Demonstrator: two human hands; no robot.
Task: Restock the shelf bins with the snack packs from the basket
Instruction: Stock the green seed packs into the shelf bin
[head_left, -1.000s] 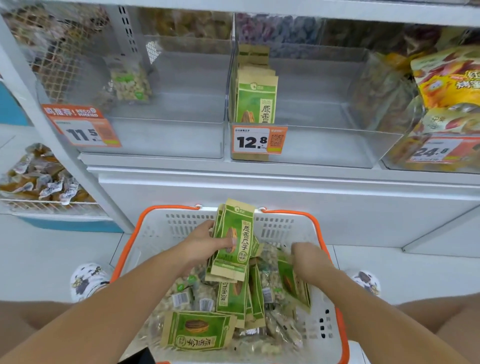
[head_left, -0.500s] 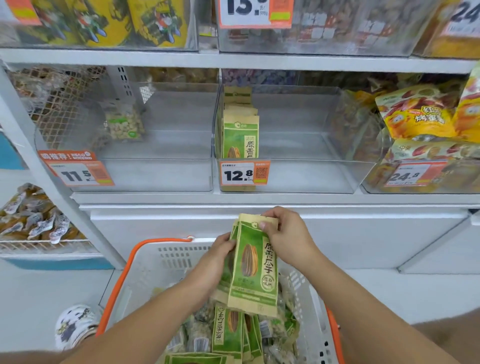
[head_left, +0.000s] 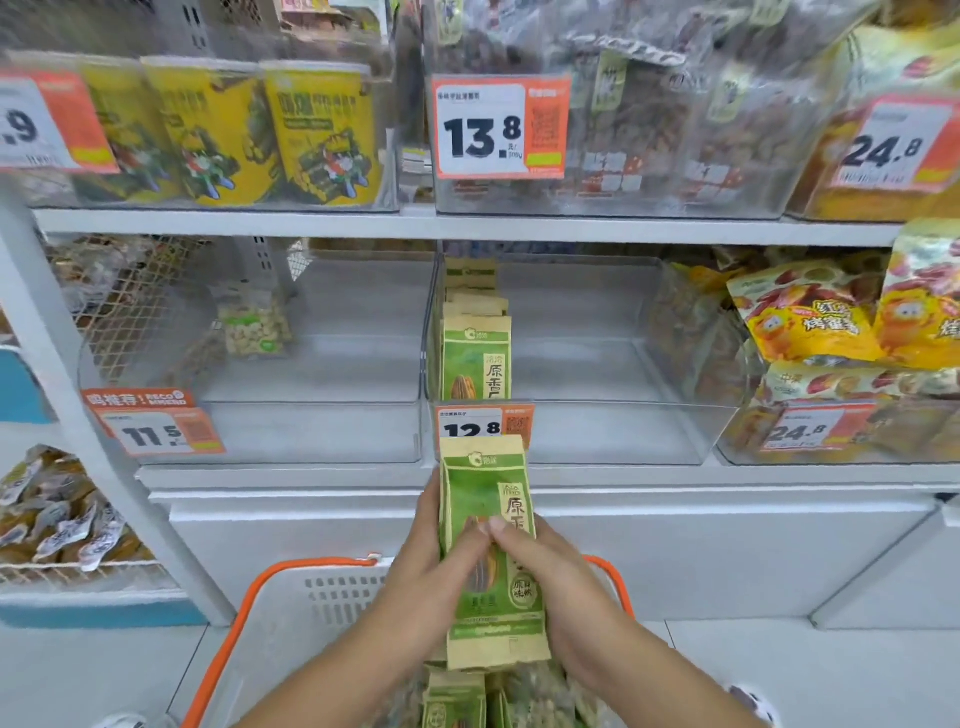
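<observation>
An upright stack of green sunflower-seed packs (head_left: 488, 551) is held in front of me, below the shelf. My left hand (head_left: 426, 571) grips its left side and my right hand (head_left: 550, 577) grips its right side, thumbs meeting on the front. Straight ahead, the clear middle bin (head_left: 597, 431), tagged 12.8, holds a row of the same green packs (head_left: 475, 353) along its left wall. More green packs (head_left: 457, 701) lie in the white basket with orange rim (head_left: 244, 608) below my hands.
The left clear bin (head_left: 311, 431), tagged 11.5, holds one clear nut pack (head_left: 254, 327). Yellow snack bags (head_left: 831, 317) fill the right bin. Yellow tubs (head_left: 322, 130) and dark packs stand on the upper shelf. A wire rack of small packs (head_left: 52, 514) is at the far left.
Both hands have lifted the green packs out of the basket and up toward the 12.8 bin. My right hand slid from the stack's top to its right side. My view tilted upward.
</observation>
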